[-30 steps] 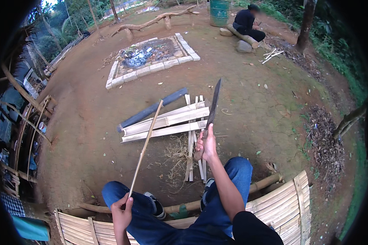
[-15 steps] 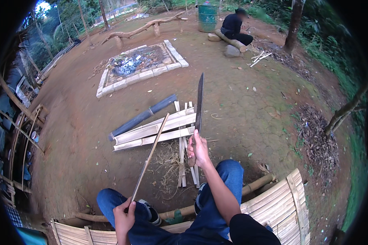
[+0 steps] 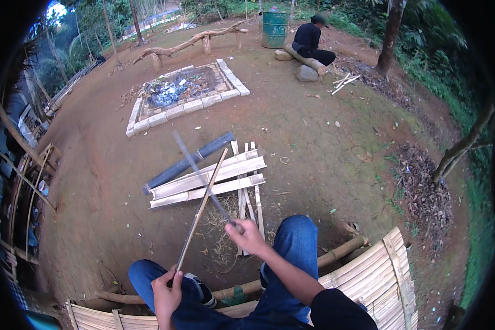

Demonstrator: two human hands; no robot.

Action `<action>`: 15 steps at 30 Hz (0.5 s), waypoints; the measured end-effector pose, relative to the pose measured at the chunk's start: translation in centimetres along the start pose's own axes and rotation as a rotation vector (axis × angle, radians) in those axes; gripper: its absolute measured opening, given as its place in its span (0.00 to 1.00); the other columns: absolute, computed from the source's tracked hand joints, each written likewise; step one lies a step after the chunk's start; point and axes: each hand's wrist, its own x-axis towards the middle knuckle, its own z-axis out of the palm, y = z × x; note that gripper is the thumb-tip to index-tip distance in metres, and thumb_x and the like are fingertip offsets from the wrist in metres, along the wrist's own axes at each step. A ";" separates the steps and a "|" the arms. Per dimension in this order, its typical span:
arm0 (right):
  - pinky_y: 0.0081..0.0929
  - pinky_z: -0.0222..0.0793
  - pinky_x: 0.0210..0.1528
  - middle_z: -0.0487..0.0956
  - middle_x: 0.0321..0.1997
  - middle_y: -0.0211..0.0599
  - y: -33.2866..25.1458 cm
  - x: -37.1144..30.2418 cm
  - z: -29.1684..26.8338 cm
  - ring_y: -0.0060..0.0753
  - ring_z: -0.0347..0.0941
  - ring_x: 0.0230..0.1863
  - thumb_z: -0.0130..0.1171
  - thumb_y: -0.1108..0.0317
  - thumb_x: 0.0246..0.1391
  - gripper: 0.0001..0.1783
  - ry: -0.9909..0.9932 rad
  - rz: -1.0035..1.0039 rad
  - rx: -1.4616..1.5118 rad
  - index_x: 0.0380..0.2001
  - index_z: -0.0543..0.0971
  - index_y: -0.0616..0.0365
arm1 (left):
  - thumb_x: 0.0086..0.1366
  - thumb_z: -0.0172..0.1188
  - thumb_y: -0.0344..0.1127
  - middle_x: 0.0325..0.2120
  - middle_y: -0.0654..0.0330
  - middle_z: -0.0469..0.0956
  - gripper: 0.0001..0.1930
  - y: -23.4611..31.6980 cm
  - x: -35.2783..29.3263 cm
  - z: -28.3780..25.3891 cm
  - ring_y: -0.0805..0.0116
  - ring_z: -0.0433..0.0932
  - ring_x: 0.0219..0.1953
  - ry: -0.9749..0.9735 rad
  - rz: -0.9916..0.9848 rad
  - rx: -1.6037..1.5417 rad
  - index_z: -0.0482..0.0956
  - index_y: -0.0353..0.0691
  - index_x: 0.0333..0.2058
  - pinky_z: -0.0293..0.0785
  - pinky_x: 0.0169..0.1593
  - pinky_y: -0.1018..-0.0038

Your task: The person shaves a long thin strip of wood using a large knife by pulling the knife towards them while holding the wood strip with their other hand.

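Closed near my left knee, my left hand (image 3: 166,290) grips the lower end of a long thin bamboo strip (image 3: 195,222), which slants up and away. My right hand (image 3: 246,237) is wrapped round the handle of a machete (image 3: 191,159). Its long blade, smeared by motion, points up and to the left and crosses the strip in the picture; whether the two touch I cannot tell. Beyond them on the ground lie split bamboo halves (image 3: 214,190), narrow bamboo slats (image 3: 259,214) and a dark, uncut bamboo pole (image 3: 165,177). Thin shavings (image 3: 219,231) are scattered below.
Under me is a bamboo-slat bench (image 3: 368,280) with a round front pole (image 3: 344,248). Farther off are a brick-edged fire pit (image 3: 173,113), a crooked log rail (image 3: 187,44), and a green drum (image 3: 274,30). A person in dark clothes (image 3: 308,39) sits on a log at the back right.
My right hand has come down and to the left, swinging the machete from upright to a leftward slant across the bamboo strip. My left hand and the strip have hardly moved.
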 end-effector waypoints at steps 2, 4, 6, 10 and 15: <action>0.28 0.57 0.15 0.68 0.08 0.30 -1.7 -1.0 1.4 0.23 0.64 0.09 0.61 0.48 0.54 0.23 -0.082 -0.096 -0.187 0.30 0.79 0.62 | 0.64 0.58 0.31 0.20 0.50 0.79 0.13 0.1 0.1 0.0 0.81 0.72 0.27 -0.006 -0.018 -0.010 0.79 0.29 0.44 0.71 0.33 0.78; 0.28 0.60 0.16 0.68 0.09 0.34 -3.0 -1.1 2.7 0.26 0.66 0.10 0.64 0.47 0.50 0.24 -0.049 -0.161 -0.252 0.28 0.79 0.62 | 0.63 0.58 0.31 0.20 0.50 0.79 0.13 0.2 0.1 0.1 0.81 0.72 0.27 -0.010 -0.020 -0.016 0.79 0.29 0.45 0.71 0.33 0.78; 0.26 0.60 0.17 0.70 0.10 0.35 -3.2 -1.0 3.7 0.21 0.67 0.13 0.70 0.52 0.45 0.22 0.006 -0.206 -0.277 0.27 0.77 0.63 | 0.63 0.58 0.30 0.20 0.50 0.79 0.13 0.5 -0.1 0.5 0.81 0.73 0.27 -0.004 -0.008 -0.023 0.78 0.29 0.45 0.72 0.33 0.78; 0.26 0.61 0.17 0.71 0.10 0.35 -3.1 -0.6 4.5 0.25 0.68 0.12 0.70 0.50 0.43 0.24 0.112 -0.260 -0.201 0.28 0.78 0.63 | 0.63 0.58 0.30 0.19 0.50 0.78 0.14 0.5 -0.7 2.3 0.80 0.73 0.25 -0.013 0.030 -0.060 0.78 0.29 0.45 0.72 0.32 0.77; 0.30 0.63 0.17 0.74 0.13 0.36 -3.2 -0.4 4.7 0.31 0.71 0.12 0.69 0.48 0.43 0.25 0.095 -0.089 -0.258 0.27 0.80 0.63 | 0.62 0.59 0.30 0.19 0.44 0.77 0.15 1.3 -1.0 3.5 0.75 0.73 0.22 -0.029 -0.033 -0.026 0.78 0.30 0.46 0.71 0.31 0.75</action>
